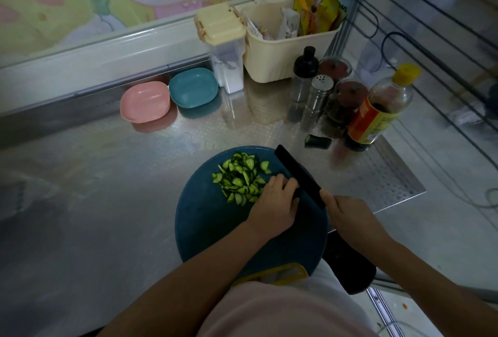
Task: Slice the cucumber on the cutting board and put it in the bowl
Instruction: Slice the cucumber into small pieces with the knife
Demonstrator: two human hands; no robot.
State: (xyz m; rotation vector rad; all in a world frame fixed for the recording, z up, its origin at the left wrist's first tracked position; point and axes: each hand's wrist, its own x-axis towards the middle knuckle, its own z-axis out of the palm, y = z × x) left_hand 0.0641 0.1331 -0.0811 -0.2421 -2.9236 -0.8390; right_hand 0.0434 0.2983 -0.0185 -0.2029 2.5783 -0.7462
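Observation:
A round blue cutting board [204, 223] lies on the steel counter in front of me. A pile of green cucumber slices [241, 179] sits on its far half. My left hand [275, 203] rests on the board just right of the pile. Its fingers curl down over a dark cucumber piece [296, 193], which is mostly hidden, right against the blade. My right hand [350, 219] grips the handle of a black knife [296, 171], whose blade angles away to the upper left. A pink bowl [145, 102] and a teal bowl [192, 87] stand empty at the back.
A cut cucumber end [317, 141] lies on the counter beside a soy sauce bottle [377, 110], a shaker [318, 97] and spice jars. A cream basket [285, 51] and a lidded container [223, 48] stand at the back. The counter's edge runs along the right.

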